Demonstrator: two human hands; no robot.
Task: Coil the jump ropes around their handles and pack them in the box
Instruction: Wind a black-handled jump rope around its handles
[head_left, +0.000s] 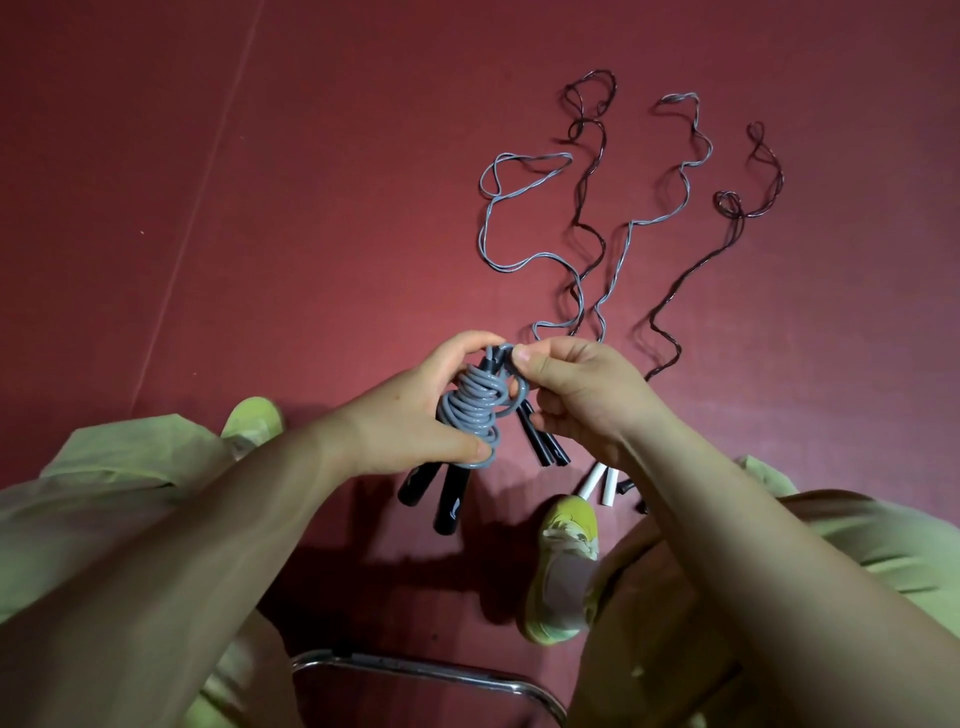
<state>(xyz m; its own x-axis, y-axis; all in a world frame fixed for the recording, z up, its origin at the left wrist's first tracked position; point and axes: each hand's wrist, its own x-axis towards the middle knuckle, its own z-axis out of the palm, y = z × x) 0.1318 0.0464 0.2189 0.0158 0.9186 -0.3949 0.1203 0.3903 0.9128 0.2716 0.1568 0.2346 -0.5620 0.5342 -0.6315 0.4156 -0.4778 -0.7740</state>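
Your left hand (415, 410) is gripping the springy grey rope coil (470, 410) on its black handles (441, 491). Your right hand (576, 395) is pinching the slippery loose end; keep holding there.

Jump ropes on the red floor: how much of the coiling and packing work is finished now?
Done: nothing packed; no box is in view. In hand: the thick grey jump rope is nearly all wound around its black handles; the left hand grips the bundle while the right hand pinches the last loop. Left: four thin ropes, two grey and two dark, lie uncoiled on the red floor.
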